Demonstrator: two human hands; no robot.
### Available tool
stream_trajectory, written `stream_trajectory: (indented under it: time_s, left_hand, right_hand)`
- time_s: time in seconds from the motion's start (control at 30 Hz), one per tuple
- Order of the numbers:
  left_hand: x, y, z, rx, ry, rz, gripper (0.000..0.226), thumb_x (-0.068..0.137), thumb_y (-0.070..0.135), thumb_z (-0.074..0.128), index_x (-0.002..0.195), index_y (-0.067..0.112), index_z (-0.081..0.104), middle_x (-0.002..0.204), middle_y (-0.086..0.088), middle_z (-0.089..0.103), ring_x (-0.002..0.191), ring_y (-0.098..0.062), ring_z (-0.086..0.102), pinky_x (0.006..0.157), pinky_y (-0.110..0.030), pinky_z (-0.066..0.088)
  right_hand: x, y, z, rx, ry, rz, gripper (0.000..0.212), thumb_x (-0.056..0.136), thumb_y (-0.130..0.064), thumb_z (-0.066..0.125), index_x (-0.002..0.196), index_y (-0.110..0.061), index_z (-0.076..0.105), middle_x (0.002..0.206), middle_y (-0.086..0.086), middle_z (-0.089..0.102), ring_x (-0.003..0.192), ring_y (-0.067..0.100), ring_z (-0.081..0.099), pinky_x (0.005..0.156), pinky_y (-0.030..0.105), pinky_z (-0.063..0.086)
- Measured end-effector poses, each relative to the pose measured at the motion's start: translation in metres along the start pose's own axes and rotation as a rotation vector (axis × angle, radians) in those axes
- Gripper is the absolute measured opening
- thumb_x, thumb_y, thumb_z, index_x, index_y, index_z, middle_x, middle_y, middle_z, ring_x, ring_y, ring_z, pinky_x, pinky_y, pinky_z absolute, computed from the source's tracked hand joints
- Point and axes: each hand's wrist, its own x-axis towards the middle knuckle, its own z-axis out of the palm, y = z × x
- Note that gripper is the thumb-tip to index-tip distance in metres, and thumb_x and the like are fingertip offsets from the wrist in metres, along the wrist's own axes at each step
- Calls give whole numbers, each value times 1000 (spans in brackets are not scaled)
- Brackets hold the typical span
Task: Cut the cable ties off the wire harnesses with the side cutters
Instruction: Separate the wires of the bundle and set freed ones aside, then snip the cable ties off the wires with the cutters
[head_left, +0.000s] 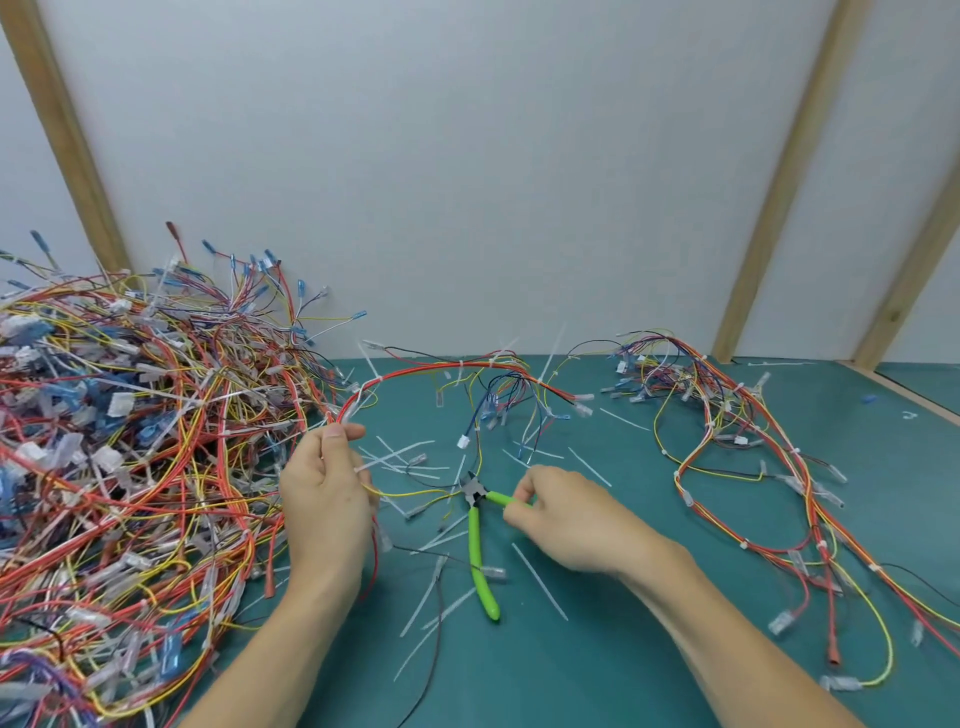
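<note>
My left hand (324, 483) grips a wire harness (447, 371) of red, yellow and blue wires that arches up and over to the right, with white cable ties along it. The side cutters (477, 540), with bright green handles, lie on the teal mat with their handles spread wide and the dark jaws pointing away from me. My right hand (561, 514) pinches the upper green handle near the jaws. A thin yellow wire runs from my left hand toward the jaws.
A large tangled heap of harnesses (119, 441) fills the left side. Another harness (737, 441) lies spread out at the right. Cut white cable ties (540, 582) litter the teal mat (597, 675). A white wall with wooden battens (779, 182) stands behind.
</note>
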Motion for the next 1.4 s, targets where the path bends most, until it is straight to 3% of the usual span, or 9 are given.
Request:
stream_trajectory:
  time_s: [0.13,0.37,0.53,0.7,0.77,0.83,1.0,1.23,1.4]
  left_hand:
    - [4,-1,-1,-49,36,-47,31,108,26,38,90,20,62,49,9,37,39,-9,34,37,-22,32]
    - [7,-3,-1,-130,87,-120,31,109,25,36,97,15,62,56,4,37,39,-8,34,37,-19,33]
    - [8,-4,-2,-145,90,-156,31,109,27,36,98,16,63,56,3,38,38,-10,36,37,-20,33]
    - [8,-6,-3,-148,87,-140,32,109,28,35,101,14,63,57,2,40,39,-12,37,41,-26,35]
    - [9,-7,-3,-165,94,-136,32,109,28,35,102,13,63,58,2,40,40,-12,38,41,-27,36]
    - [9,-6,-3,-177,113,-127,32,109,28,35,98,16,62,60,3,44,42,-11,41,38,-24,37]
    - [5,8,-2,-112,114,46,30,111,25,31,93,25,55,77,-1,64,53,-9,60,42,-19,43]
    - [-28,42,2,308,-264,794,22,98,18,48,94,13,69,75,8,55,66,-8,51,63,-22,38]
    - [-39,45,6,509,-661,861,19,73,21,51,57,18,61,55,6,47,54,-15,42,51,-29,36]
  right_hand:
    - [1,2,-5,370,-144,-15,20,98,-23,41,86,-14,53,62,2,46,40,13,47,51,27,44]
    - [8,10,-20,1173,-141,4,20,86,-10,29,75,-19,43,61,-6,16,48,9,8,37,17,10]
    - [7,12,-17,1957,-308,-86,12,85,-21,37,75,-16,42,62,-6,17,49,9,9,33,19,12]
    - [2,20,-22,1996,-451,-158,86,75,-89,56,97,-6,63,74,-4,20,60,14,17,52,27,17]
    - [1,19,-27,1952,-414,-177,81,68,-83,70,97,-8,60,78,-4,21,64,14,19,54,27,21]
    - [3,16,-27,1933,-316,-178,55,66,-49,83,95,-9,56,78,-3,23,63,14,24,55,27,30]
    - [12,14,-25,1915,31,-71,27,78,-6,50,101,-2,64,78,7,57,69,21,57,77,42,60]
    - [21,25,-19,1706,308,254,37,106,-34,50,87,-6,65,62,4,58,49,15,52,46,26,50]
    - [23,35,-25,1652,195,334,61,97,-64,51,101,-4,65,74,13,76,45,19,64,51,29,48]
